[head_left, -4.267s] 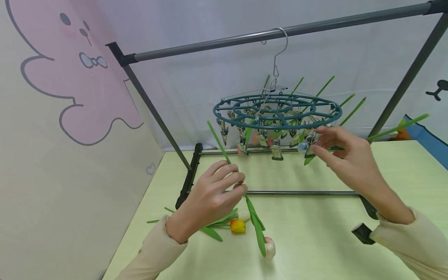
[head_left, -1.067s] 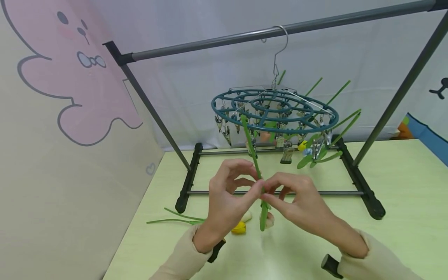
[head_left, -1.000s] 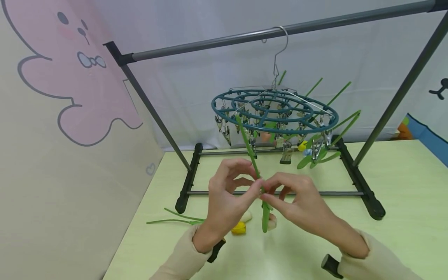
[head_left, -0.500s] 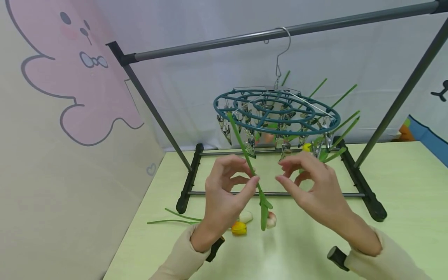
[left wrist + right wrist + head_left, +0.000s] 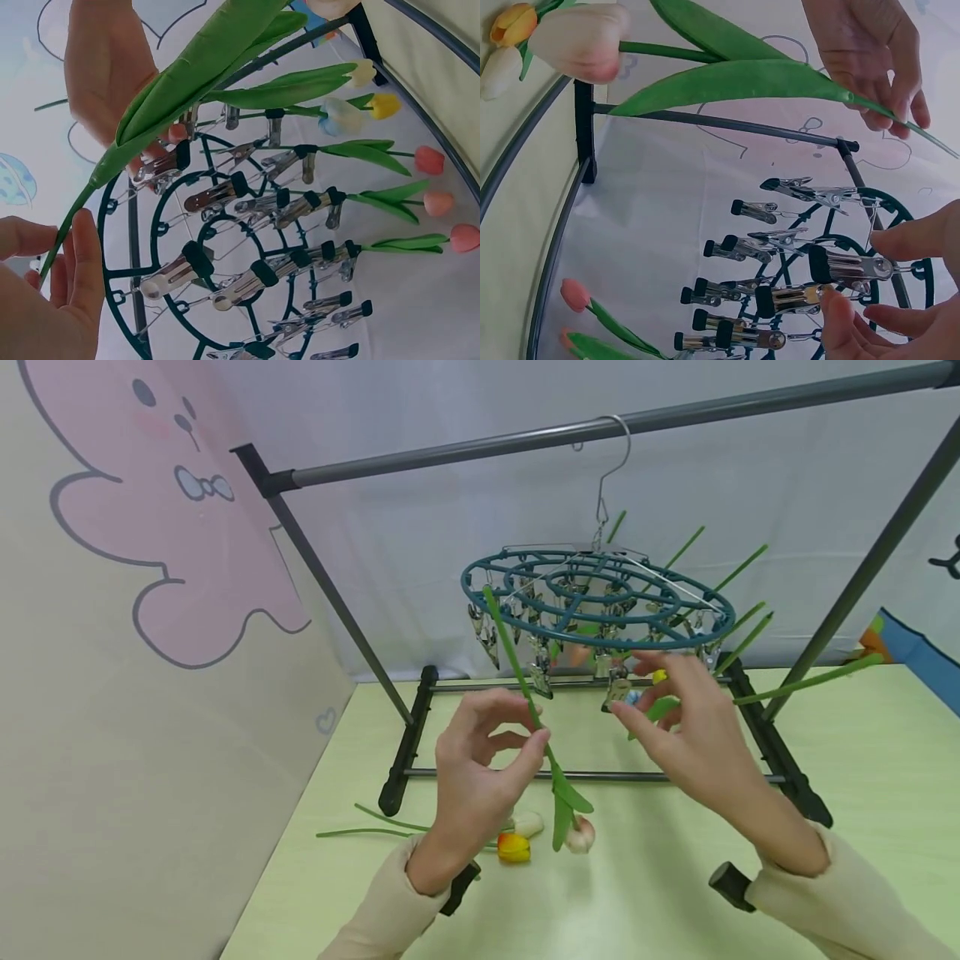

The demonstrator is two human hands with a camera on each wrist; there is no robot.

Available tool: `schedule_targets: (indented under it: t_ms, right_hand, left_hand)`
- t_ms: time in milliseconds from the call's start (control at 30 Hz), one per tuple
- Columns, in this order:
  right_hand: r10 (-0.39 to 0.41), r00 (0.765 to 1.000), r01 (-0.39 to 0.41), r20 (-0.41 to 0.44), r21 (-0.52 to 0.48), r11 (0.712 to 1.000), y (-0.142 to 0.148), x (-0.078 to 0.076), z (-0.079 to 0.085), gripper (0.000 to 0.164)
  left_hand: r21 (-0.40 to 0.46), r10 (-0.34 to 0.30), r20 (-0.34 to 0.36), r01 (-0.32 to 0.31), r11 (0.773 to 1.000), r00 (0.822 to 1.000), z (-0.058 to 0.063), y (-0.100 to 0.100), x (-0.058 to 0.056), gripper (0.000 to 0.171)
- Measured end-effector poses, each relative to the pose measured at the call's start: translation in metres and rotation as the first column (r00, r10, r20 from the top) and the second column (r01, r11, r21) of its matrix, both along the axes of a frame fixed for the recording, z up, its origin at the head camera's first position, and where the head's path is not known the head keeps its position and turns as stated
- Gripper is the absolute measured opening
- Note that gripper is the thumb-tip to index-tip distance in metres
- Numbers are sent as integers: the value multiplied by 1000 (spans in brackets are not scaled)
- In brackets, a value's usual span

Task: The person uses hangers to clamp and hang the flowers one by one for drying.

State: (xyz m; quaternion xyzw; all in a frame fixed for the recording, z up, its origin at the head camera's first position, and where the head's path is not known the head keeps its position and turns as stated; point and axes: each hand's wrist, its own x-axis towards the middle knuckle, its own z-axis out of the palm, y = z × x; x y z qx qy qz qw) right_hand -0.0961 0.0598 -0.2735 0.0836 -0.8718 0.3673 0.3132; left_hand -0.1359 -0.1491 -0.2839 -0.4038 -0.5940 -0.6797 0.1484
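My left hand (image 5: 480,785) pinches the green stem of a pale pink-white tulip (image 5: 580,837) between thumb and fingers. Its bloom points down, with the stem slanting up and left in the head view. A round teal clip hanger (image 5: 558,631) hangs from the rack by its wire hook. Below its near rim, the thumb and fingers of my right hand (image 5: 697,735) are spread apart beside a metal clip (image 5: 617,692). In the right wrist view that hand's fingertips lie either side of a clip (image 5: 851,266). Several tulips, including a coral one (image 5: 430,160), hang from other clips.
A dark metal rack (image 5: 465,454) spans the pale table (image 5: 637,877), its lower bars resting behind the hands. An orange-yellow tulip (image 5: 513,847) and a white tulip (image 5: 528,823) lie on the table at left. A curtain (image 5: 420,543) stands behind.
My right hand has let go of the tulip stem and moved up and right to the hanger's clips. My left hand keeps its hold, and the stem's upper end has tipped left.
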Motion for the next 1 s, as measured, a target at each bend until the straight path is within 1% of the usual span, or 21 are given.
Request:
schedule_targets:
  t_ms: [67, 133, 267, 367, 467, 633, 700, 767, 867, 1000]
  right_hand:
    - [21, 997, -18, 71, -49, 999, 3, -3, 2, 41]
    - [51, 989, -37, 138, -101, 994, 7, -6, 3, 40]
    - [100, 968, -66, 231, -149, 987, 12, -9, 7, 35]
    - [124, 953, -80, 276, -163, 983, 15, -10, 10, 32]
    - [151, 938, -90, 311, -202, 975, 18, -9, 13, 32]
    - [219, 915, -111, 339, -311, 944, 21, -6, 18, 33]
    - [234, 899, -106, 370, -335, 936, 23, -5, 20, 35]
    - [228, 882, -92, 412, -325, 941, 25, -5, 22, 37]
    - [206, 857, -78, 473, -275, 958, 28, -4, 25, 41]
    - [222, 838, -104, 499, -253, 962, 31, -4, 26, 43]
  left_hand:
    - [-3, 5, -3, -5, 1000, 1000, 0, 0, 0, 29]
    - [-6, 12, -12, -12, 1000, 1000, 0, 0, 0, 27]
    - [-5, 16, -37, -16, 1000, 999, 1, 1, -1, 27]
    - [1, 13, -46, -13, 1000, 999, 1, 1, -3, 29]
    - [6, 8, -43, -8, 1000, 999, 0, 1, -4, 29]
    - [6, 8, -29, -8, 1000, 1000, 0, 1, -4, 28]
    - [4, 9, -25, -9, 1000, 1000, 0, 1, -5, 27]
    - [3, 10, -23, -10, 1000, 1000, 0, 2, -5, 27]
    - [1, 12, -18, -12, 1000, 1000, 0, 2, -7, 27]
    - [2, 14, -10, -14, 1000, 1000, -1, 2, -8, 27]
